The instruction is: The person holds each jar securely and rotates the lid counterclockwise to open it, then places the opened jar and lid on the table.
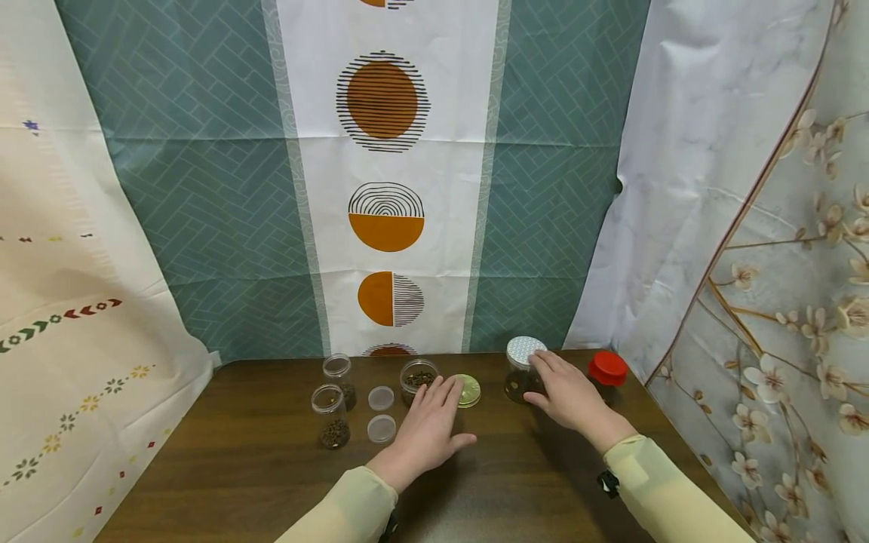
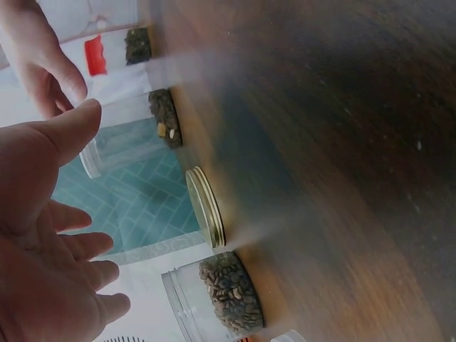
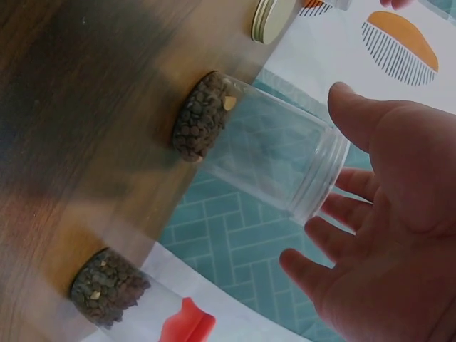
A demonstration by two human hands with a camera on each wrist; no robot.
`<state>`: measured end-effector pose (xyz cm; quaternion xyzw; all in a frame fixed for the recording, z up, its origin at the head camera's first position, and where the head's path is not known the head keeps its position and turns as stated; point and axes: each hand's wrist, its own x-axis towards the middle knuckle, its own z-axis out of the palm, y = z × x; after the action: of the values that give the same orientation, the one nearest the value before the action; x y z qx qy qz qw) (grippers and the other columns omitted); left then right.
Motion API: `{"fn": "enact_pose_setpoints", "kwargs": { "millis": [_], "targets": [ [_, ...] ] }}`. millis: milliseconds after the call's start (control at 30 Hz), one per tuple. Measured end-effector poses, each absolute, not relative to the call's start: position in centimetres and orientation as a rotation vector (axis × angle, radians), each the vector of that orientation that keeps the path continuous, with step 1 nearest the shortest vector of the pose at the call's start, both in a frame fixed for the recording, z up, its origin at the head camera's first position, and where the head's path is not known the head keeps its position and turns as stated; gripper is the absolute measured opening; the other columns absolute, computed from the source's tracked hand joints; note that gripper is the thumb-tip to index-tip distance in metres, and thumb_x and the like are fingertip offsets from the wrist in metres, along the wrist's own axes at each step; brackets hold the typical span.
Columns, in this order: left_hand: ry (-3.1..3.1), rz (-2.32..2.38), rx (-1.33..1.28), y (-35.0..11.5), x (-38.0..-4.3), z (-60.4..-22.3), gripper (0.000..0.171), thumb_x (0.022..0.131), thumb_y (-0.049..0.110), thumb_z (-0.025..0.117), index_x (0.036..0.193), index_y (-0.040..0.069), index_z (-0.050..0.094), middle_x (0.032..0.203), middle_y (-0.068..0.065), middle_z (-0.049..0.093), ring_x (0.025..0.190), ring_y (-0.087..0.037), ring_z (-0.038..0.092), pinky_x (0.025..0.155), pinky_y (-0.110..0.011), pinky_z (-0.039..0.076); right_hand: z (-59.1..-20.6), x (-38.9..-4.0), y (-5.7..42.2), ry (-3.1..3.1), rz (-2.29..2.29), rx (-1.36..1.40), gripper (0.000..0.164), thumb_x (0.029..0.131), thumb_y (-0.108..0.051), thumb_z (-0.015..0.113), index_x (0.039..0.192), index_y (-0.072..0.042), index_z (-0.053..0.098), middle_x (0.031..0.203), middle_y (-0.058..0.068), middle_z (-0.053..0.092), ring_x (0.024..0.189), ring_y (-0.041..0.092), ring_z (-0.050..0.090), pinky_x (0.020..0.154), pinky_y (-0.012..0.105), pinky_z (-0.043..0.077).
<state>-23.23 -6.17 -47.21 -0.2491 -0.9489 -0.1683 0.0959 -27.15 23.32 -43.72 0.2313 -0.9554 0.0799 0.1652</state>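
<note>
- The left hand [image 1: 429,428] is spread, thumb out, beside the wide jar [image 1: 411,386]; in the head view its fingers overlap that jar, though the left wrist view shows a gap
- The right hand [image 1: 570,396] has its fingers parted about the top of the tall jar [image 1: 516,383]; I can't tell whether they touch
- A patterned lid [image 1: 526,349] on the tall jar shows plainly only in the head view; both wrist views pick out a yellow bit among its dark pieces
- Between these jars lies a gold lid [image 1: 468,391], its edge clearer in the wrist views
- Past the right hand, a red cap [image 1: 608,368]; the wrist views reveal dark contents beneath
- Well left, two narrow jars [image 1: 330,413] and two clear lids [image 1: 382,428]
</note>
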Motion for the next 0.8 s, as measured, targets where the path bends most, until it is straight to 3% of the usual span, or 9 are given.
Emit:
{"fn": "enact_pose_setpoints", "kwargs": {
  "millis": [800],
  "targets": [
    [-2.818,-0.740,-0.780,-6.4,-22.8,-47.7,0.094,0.099,0.045,0.085,0.168,0.001,0.039,0.173,-0.020,0.039,0.161,-0.041,0.034,0.129,-0.061,0.026,-43.9,-24.8,22.4,-2.689,0.273,0.761,0.071,0.095,-0.028,0.090,0.150,0.005,0.060,0.156,0.026,0.057,0.145,0.047,0.055,0.116,0.063,0.045]
  ]
}}
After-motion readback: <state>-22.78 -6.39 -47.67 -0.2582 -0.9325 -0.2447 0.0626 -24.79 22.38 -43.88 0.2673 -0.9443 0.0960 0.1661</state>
